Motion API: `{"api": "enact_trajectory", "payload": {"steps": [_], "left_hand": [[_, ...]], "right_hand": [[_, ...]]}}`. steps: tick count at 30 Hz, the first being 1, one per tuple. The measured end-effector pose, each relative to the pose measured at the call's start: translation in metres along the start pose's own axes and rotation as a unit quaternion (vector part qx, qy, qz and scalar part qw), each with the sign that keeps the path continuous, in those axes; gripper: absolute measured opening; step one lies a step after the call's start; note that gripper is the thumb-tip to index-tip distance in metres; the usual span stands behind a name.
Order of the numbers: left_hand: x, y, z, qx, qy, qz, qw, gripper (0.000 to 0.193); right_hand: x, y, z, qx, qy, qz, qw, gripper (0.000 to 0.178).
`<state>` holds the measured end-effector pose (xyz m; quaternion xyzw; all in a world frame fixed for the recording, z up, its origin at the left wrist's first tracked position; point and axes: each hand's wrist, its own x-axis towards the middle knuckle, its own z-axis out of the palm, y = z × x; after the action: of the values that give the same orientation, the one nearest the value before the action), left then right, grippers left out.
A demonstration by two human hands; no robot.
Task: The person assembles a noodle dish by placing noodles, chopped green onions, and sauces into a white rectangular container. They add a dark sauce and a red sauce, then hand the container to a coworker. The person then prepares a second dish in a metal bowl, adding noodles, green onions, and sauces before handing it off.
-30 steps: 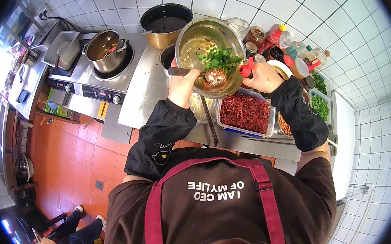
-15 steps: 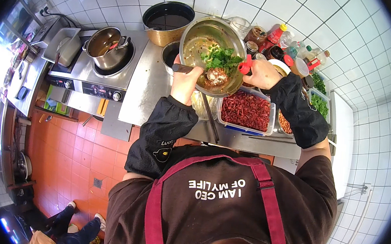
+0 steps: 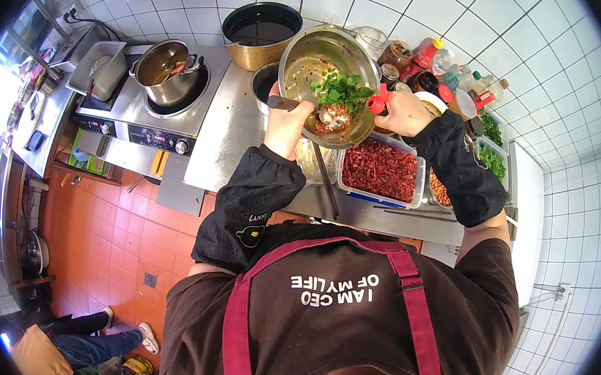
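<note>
My left hand [image 3: 289, 126] is closed on the near left rim of a steel mixing bowl [image 3: 299, 59], which tilts toward me. A dark handle [image 3: 283, 104] also crosses its fingers; what it belongs to is hidden. Inside the bowl lie chopped green herbs [image 3: 341, 90] and a reddish-white heap of seasoning [image 3: 334, 117]. At the bowl's right rim, my right hand [image 3: 407, 114] is closed around a bottle with a red top [image 3: 377, 101], its body mostly covered by the fingers. The red top points over the bowl. Dark chopsticks [image 3: 325, 181] slant down below the bowl.
A tub of dried red chillies [image 3: 381, 169] sits under my right hand, with peanuts [image 3: 440, 191] beside it. Bottles and jars [image 3: 426, 53] line the tiled wall. Leftward stand a large pot [image 3: 251, 56] and a saucepan [image 3: 163, 79] on a cooktop. Another person's legs [image 3: 97, 345] show lower left.
My hands, the bowl and the bottle hold nearly the same place. The other person at the lower left has shifted, with legs and one shoe in a new position.
</note>
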<state>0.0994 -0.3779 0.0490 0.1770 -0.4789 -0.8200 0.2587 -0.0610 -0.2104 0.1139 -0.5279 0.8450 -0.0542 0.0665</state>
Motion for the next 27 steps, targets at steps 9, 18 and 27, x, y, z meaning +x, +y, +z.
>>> {"api": "enact_trajectory", "payload": {"steps": [9, 18, 27], "left_hand": [[-0.0018, 0.0041, 0.0031, -0.007, 0.007, 0.006, 1.0, 0.054], [-0.005, 0.0076, 0.0077, 0.011, 0.019, 0.014, 1.0, 0.052], [-0.0052, 0.0073, 0.0073, 0.007, 0.01, 0.021, 1.0, 0.048]], "right_hand": [[-0.0004, -0.0037, -0.002, -0.009, 0.01, -0.006, 1.0, 0.023], [-0.0006, -0.0026, -0.0014, -0.015, -0.005, 0.005, 1.0, 0.025], [-0.0003, -0.0005, -0.0001, -0.004, -0.005, 0.001, 1.0, 0.026]]}}
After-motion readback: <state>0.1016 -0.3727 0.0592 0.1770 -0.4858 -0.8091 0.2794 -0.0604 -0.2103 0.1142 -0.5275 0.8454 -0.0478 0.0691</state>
